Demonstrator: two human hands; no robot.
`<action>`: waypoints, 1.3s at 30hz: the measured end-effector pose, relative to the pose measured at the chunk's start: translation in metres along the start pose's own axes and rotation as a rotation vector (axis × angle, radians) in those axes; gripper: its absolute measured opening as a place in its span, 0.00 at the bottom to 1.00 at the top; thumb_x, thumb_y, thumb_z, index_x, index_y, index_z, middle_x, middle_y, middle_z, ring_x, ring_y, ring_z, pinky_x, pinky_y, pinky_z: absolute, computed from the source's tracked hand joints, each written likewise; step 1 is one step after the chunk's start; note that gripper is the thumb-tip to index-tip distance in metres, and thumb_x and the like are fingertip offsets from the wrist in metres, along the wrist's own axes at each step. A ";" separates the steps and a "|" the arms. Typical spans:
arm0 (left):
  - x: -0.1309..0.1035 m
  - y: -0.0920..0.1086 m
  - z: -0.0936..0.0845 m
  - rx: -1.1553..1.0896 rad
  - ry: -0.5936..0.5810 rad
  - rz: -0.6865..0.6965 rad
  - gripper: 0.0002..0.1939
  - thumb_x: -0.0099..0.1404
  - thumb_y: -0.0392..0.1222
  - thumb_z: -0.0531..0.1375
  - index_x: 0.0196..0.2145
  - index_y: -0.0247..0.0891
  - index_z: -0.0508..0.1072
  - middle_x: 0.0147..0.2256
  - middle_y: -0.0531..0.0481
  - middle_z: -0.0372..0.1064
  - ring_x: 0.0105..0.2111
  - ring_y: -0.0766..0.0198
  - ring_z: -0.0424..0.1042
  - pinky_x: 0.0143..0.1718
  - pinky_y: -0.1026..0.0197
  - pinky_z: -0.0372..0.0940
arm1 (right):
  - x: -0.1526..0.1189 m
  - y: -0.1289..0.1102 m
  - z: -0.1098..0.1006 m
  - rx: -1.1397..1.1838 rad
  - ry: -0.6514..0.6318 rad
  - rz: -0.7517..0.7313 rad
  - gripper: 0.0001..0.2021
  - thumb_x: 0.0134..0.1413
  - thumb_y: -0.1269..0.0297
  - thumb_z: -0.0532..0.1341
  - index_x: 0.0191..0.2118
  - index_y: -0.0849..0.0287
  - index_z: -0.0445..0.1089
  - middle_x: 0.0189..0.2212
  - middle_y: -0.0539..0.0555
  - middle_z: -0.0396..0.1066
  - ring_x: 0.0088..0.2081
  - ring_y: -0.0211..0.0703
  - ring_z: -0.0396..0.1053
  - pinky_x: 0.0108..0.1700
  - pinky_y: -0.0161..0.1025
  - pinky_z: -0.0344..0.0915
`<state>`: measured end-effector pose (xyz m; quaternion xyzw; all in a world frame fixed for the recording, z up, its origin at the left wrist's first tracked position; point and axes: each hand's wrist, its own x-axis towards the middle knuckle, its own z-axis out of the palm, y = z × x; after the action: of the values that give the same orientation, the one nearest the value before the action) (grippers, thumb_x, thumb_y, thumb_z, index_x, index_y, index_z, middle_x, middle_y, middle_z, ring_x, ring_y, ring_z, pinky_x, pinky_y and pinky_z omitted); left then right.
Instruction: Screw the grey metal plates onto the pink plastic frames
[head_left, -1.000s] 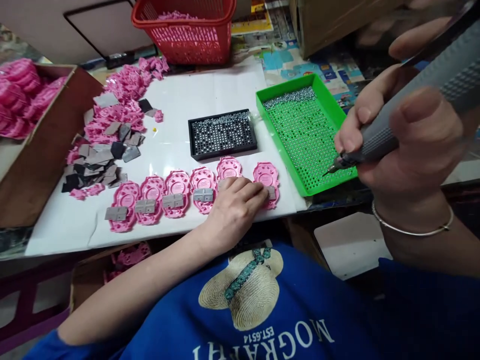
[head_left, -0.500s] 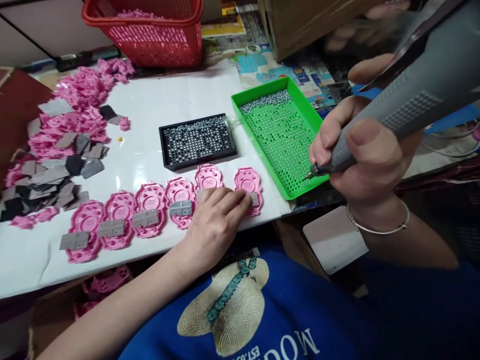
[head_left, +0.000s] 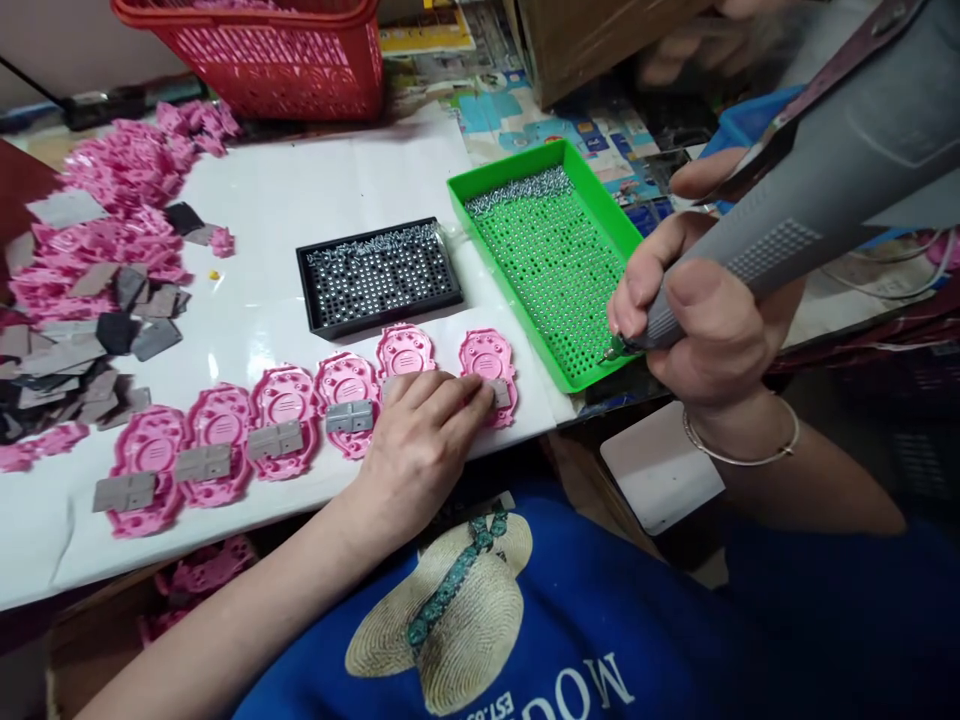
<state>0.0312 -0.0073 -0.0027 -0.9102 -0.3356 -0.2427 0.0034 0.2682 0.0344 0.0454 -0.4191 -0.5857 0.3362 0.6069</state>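
My right hand [head_left: 712, 300] is wrapped around a grey electric screwdriver [head_left: 795, 215]. Its bit points down into the near end of a green perforated tray [head_left: 525, 270] filled with rows of small screws. My left hand [head_left: 420, 440] rests at the table's front edge, fingers bent together on a small grey plastic plate [head_left: 496, 393]. That plate lies across the rightmost pink plastic shell [head_left: 484, 350]. Further left, several more pink shells [head_left: 285, 395] stand in a row, most with a grey plate [head_left: 275, 438] across the lower part; my left hand partly covers one shell.
A black perforated tray [head_left: 379, 275] of screws lies behind the row. Loose pink parts [head_left: 112, 170] and grey plates [head_left: 97, 350] are heaped on the left. At the back stand a red basket [head_left: 300, 70] and a cardboard box [head_left: 592, 40]. Below the table are more pink parts [head_left: 206, 568].
The whole view has shifted a little, so the table's things appear further left. Both hands keep nearly the same places, the screwdriver bit still at the green tray's near end.
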 end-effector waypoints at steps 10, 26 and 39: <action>0.001 0.000 0.001 -0.014 0.004 0.001 0.10 0.70 0.32 0.57 0.47 0.33 0.73 0.43 0.41 0.77 0.38 0.56 0.70 0.38 0.52 0.63 | 0.001 0.003 0.004 0.170 -0.006 -0.093 0.19 0.46 0.55 0.71 0.43 0.48 0.69 0.20 0.42 0.65 0.16 0.36 0.58 0.16 0.37 0.55; -0.004 -0.001 -0.004 -0.031 0.013 0.029 0.10 0.72 0.33 0.55 0.48 0.34 0.73 0.45 0.43 0.77 0.40 0.58 0.71 0.41 0.54 0.63 | 0.005 0.013 0.004 0.075 0.071 -0.209 0.18 0.43 0.50 0.71 0.44 0.44 0.75 0.19 0.44 0.63 0.15 0.34 0.57 0.15 0.36 0.56; -0.001 -0.003 0.001 0.022 0.009 0.047 0.11 0.72 0.33 0.54 0.47 0.34 0.74 0.45 0.43 0.77 0.39 0.59 0.69 0.40 0.55 0.62 | 0.007 0.018 0.003 0.182 0.035 -0.255 0.17 0.45 0.57 0.71 0.43 0.50 0.76 0.19 0.43 0.64 0.15 0.33 0.58 0.12 0.35 0.55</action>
<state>0.0291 -0.0050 -0.0041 -0.9166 -0.3168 -0.2431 0.0206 0.2676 0.0491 0.0319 -0.2905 -0.5905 0.3005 0.6904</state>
